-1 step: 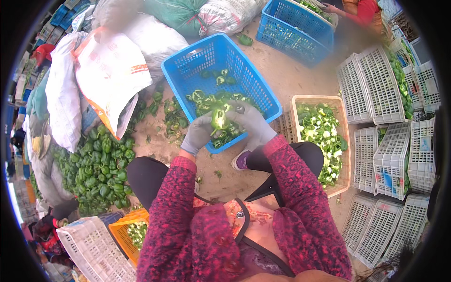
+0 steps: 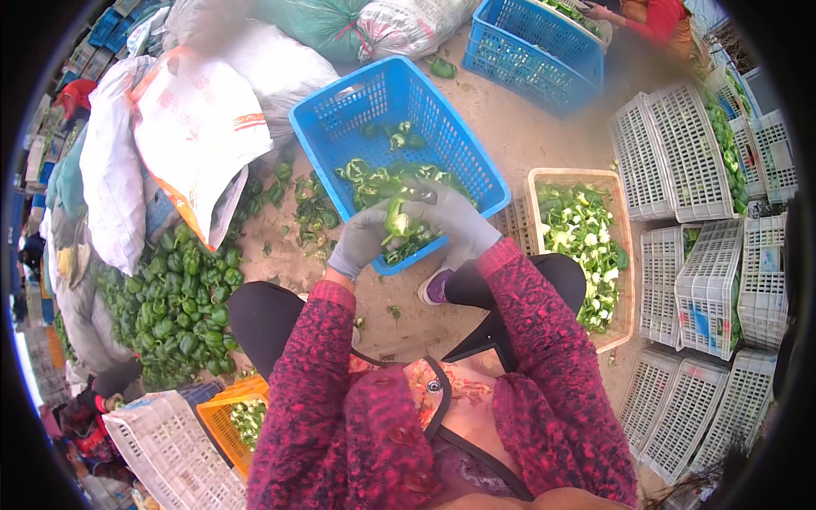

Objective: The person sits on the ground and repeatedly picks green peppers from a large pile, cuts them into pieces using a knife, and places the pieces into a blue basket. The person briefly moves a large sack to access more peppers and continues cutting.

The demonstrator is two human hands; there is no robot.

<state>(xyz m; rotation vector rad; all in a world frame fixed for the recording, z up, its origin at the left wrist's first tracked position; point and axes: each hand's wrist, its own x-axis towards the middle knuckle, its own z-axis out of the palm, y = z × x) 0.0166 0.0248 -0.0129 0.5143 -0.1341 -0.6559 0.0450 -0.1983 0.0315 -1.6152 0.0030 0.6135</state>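
An opened green bell pepper [image 2: 397,218], its pale inside showing, is held over the near end of a blue plastic crate [image 2: 319,166]. My left hand [image 2: 357,242], in a grey glove, is closed around its left side. My right hand [image 2: 452,223], gloved the same way, has its fingers curled against the pepper's right side. Whether the right hand also holds a small tool is hidden. Cut green pepper pieces [image 2: 361,177] lie inside the crate beneath and beyond my hands.
Whole green peppers [image 2: 183,310] are heaped at left beside white sacks [image 2: 204,127]. To my right stands a tan crate [image 2: 627,293] of pale pepper cores. Stacked white crates [image 2: 671,157] line the right side. An orange crate [image 2: 223,416] sits lower left. Another person's hand [image 2: 597,12] works at far right.
My right fingers have moved over the pepper, covering more of it, and the pepper has turned slightly. A small dark thing seen at the right fingers earlier no longer shows.
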